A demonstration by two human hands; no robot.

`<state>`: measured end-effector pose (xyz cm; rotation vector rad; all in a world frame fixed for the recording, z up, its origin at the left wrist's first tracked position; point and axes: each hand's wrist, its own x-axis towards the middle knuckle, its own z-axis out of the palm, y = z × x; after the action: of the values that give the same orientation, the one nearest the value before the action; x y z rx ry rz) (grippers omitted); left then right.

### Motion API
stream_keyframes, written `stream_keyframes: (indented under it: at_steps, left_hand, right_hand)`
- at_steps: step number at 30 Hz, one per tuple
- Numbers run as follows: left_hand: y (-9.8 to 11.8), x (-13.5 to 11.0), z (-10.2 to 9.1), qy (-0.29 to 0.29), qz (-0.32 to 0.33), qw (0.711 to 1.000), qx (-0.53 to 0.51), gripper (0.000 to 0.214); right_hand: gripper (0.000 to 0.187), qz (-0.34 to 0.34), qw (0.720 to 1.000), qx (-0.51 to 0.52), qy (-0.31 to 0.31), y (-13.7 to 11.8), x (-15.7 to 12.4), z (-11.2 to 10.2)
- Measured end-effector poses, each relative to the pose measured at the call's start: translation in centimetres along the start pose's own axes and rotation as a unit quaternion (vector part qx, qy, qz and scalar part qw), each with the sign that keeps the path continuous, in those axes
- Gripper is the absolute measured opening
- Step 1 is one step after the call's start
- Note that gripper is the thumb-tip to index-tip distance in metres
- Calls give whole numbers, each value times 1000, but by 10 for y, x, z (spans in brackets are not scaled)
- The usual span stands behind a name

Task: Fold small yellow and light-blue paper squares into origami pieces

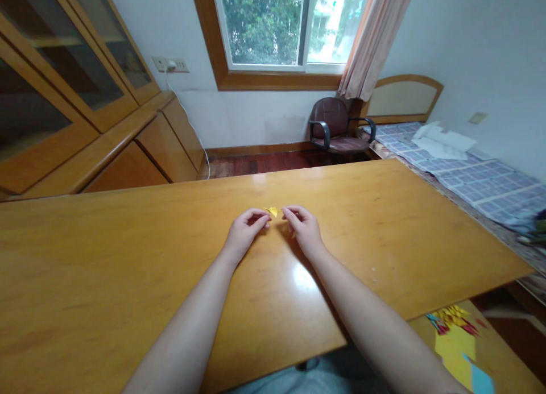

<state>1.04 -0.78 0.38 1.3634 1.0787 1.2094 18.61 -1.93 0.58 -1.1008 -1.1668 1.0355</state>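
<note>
A small piece of yellow origami, with a pointed body and thin ends like a folded paper crane, is held just above the wooden table. My left hand pinches its left end between thumb and fingers. Its right end is pinched by my right hand. The yellow middle shows between the two hands, while the fingertips partly cover the ends. It is too small to make out its exact folds.
A lower surface at bottom right bears several folded yellow and red papers, a yellow sheet and a blue sheet. Beyond the table stand a brown armchair, a bed and a wooden cabinet.
</note>
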Motion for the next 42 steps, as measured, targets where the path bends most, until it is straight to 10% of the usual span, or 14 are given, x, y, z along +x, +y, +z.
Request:
stream_keyframes:
  at_steps: [22,42]
  left_hand:
    - [0,-1,-2,39,49,998,15,20]
    - [-5,0,-4,30,75,995,54,18]
  right_hand:
    - [24,-103,983,-147,-41,-1,-6,0]
    - [29,-25,995,-84,-54,4,-5,0]
